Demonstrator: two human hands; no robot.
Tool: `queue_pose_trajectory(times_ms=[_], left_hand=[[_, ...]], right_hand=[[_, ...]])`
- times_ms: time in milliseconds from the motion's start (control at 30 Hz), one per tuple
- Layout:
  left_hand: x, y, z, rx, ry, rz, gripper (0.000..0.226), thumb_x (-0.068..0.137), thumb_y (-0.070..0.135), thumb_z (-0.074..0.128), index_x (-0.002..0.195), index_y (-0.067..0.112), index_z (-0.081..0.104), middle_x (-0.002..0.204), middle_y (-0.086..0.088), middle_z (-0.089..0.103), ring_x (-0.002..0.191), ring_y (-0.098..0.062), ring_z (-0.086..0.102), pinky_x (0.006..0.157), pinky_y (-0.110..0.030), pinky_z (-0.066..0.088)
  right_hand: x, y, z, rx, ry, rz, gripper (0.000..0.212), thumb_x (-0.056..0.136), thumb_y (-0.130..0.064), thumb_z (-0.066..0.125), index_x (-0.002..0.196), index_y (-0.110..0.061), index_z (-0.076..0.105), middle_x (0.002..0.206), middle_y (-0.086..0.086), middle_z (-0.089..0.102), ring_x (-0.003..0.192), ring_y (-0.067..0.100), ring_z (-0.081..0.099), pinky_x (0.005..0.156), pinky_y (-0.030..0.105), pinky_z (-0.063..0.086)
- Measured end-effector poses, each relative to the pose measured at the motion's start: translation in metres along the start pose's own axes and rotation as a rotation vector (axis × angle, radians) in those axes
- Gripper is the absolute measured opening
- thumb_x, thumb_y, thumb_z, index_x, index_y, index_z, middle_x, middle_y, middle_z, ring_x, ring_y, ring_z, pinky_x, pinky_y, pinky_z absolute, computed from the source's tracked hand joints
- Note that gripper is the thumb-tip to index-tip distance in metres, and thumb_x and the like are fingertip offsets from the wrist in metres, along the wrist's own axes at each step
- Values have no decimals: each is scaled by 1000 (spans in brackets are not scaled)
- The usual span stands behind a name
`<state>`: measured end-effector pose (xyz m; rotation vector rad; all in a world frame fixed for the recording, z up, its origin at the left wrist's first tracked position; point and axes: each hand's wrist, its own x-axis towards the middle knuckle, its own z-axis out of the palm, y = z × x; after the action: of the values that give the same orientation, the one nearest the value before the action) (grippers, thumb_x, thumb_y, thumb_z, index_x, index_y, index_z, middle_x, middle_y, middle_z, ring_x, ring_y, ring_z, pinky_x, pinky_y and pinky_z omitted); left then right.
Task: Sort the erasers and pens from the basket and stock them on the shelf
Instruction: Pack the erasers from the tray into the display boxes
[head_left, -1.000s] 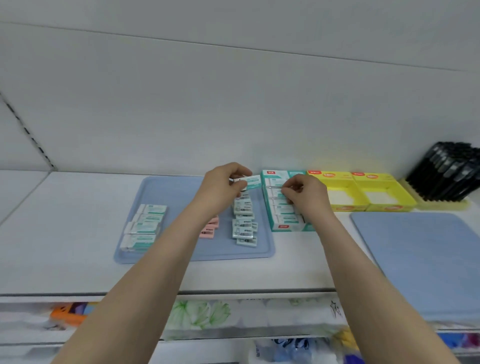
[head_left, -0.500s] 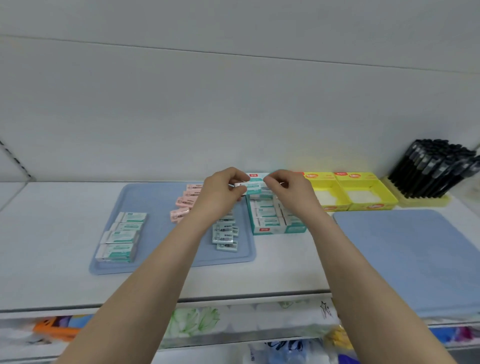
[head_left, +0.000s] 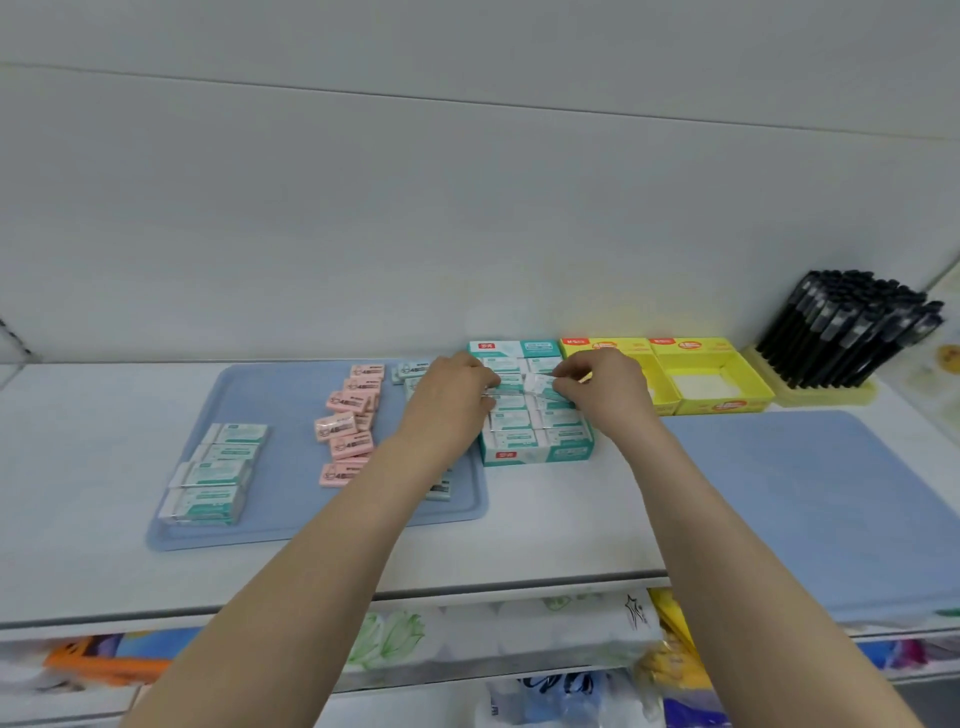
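Lying at the left of the white shelf (head_left: 78, 467), a blue tray (head_left: 291, 395) carried three groups: green-and-white erasers (head_left: 208, 473) in a row near its left edge, pink erasers (head_left: 345, 423) in a column at the middle, and grey erasers (head_left: 413, 370) at its right side, mostly hidden by the left forearm. The left hand (head_left: 452, 400), fingers curled, pinched the left end of one wrapped eraser (head_left: 537, 387). The right hand (head_left: 605, 389) pinched its right end between thumb and fingertips. The eraser was held over a teal box (head_left: 535, 454), which stood just right of the tray and was packed with rows of similar erasers. Whether it touched those below could not be told. Two open yellow boxes (head_left: 717, 387) stood side by side, just right of the teal box. A blue mat (head_left: 810, 493) lay in front of them. Black pens (head_left: 852, 327) leaned in a pale yellow holder (head_left: 831, 397) at the far right.
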<state>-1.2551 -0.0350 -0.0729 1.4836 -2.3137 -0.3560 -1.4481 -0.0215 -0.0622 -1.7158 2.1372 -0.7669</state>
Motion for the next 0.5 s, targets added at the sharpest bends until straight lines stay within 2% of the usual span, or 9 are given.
queue_pose_trajectory(times_ms=[100,167,267,433,500], left_hand=[[-2,0,1,-4,8,6,33,94,19,57,127,16,62,130,-6,55,114,-27,51,95,-33,39],[-3,0,2,-16,16,10,33,95,18,56,127,15,62,129,-6,55,115,-27,52,95,-33,39],[-6,0,1,-14,32,32,32,95,17,55,125,12,63,129,-7,55,115,-27,52,95,-35,41],[-8,-5,-3,23,-19,71,29,95,18,51,118,9,66,128,-7,58,113,-29,53,94,-38,42],[-14,-11,-10,47,-30,89,29,95,19,50,119,11,65,127,-4,59,115,-28,52,94,-34,38]], right_hand=[[1,-2,7,-90,36,-67,19,84,-25,71,102,-21,74,101,1,69,89,20,61,77,30,46],[0,-1,10,-147,17,-114,27,84,-28,73,110,-20,72,108,3,62,94,22,58,79,30,43],[1,-4,12,-243,8,-154,28,88,-25,69,115,-17,71,115,7,59,102,24,56,80,28,38],[-2,-16,10,-460,3,-199,25,93,-24,60,114,-17,72,116,8,62,100,28,59,75,31,40],[-4,-22,10,-522,-6,-206,25,91,-21,59,112,-20,72,112,7,67,98,29,62,73,30,42]])
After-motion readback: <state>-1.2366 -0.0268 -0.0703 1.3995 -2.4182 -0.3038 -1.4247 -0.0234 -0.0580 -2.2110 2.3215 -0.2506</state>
